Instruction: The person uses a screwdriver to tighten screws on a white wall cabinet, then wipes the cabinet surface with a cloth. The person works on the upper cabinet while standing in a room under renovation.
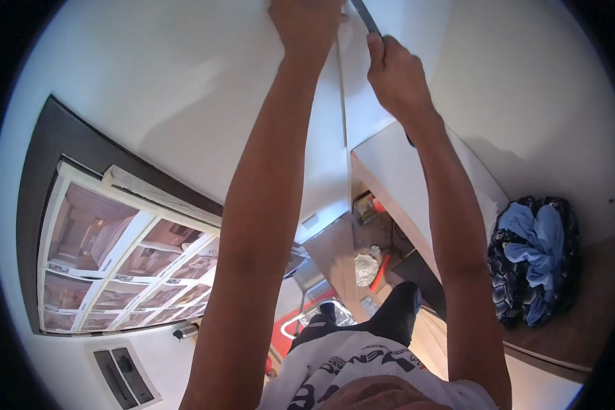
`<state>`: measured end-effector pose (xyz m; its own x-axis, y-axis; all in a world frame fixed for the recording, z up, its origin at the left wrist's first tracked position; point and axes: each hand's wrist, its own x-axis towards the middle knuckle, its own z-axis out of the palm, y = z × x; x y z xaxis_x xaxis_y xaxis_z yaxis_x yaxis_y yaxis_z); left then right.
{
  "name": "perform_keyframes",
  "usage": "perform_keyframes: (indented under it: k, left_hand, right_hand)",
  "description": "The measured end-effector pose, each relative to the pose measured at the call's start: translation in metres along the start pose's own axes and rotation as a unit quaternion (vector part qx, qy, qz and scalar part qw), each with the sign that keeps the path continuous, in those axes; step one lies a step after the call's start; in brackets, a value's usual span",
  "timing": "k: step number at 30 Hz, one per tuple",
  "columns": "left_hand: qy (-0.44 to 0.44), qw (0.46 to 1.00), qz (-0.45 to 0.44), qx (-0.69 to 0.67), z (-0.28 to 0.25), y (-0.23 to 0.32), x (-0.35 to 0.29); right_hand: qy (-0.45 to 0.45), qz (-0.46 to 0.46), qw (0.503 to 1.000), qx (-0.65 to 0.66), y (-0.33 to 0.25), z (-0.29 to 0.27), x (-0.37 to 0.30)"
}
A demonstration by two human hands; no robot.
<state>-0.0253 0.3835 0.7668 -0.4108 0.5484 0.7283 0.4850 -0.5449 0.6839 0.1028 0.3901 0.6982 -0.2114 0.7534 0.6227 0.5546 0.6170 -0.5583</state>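
Both my arms reach up to the top of the picture. My left hand (306,24) presses flat against a white panel (184,89), near the seam where a narrower white panel (362,89) meets it. My right hand (395,72) is closed around a thin dark tool (365,17) whose tip points up along that seam. The tool's upper end runs out of view. Below my arms I see my white patterned shirt (362,372) and dark trousers (396,311).
A dark-framed window (109,253) with white grid bars lies at left. A white switch plate (123,376) sits below it. A bundle of blue and dark patterned cloth (533,263) rests on a brown surface (581,321) at right. Small cluttered items and red-edged objects (365,263) lie far below.
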Motion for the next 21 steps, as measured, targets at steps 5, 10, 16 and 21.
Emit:
perform_keyframes:
  k: [5, 10, 16, 21]
  left_hand:
    - [0.019, 0.999, -0.005, -0.046, 0.006, -0.006, -0.013]
    - [0.043, 0.998, -0.013, -0.049, 0.007, -0.007, -0.015]
    - [0.032, 0.999, -0.034, -0.024, 0.007, -0.011, -0.010]
    - [0.034, 0.997, -0.020, -0.066, 0.011, -0.021, -0.024]
  right_hand:
    - [-0.022, 0.009, 0.999, 0.029, 0.001, -0.001, -0.008]
    - [0.004, 0.000, 1.000, 0.029, 0.006, 0.016, -0.005]
    - [0.010, 0.001, 0.999, 0.031, 0.006, 0.023, -0.003]
    - [0.018, -0.026, 0.999, 0.008, 0.019, 0.021, -0.017]
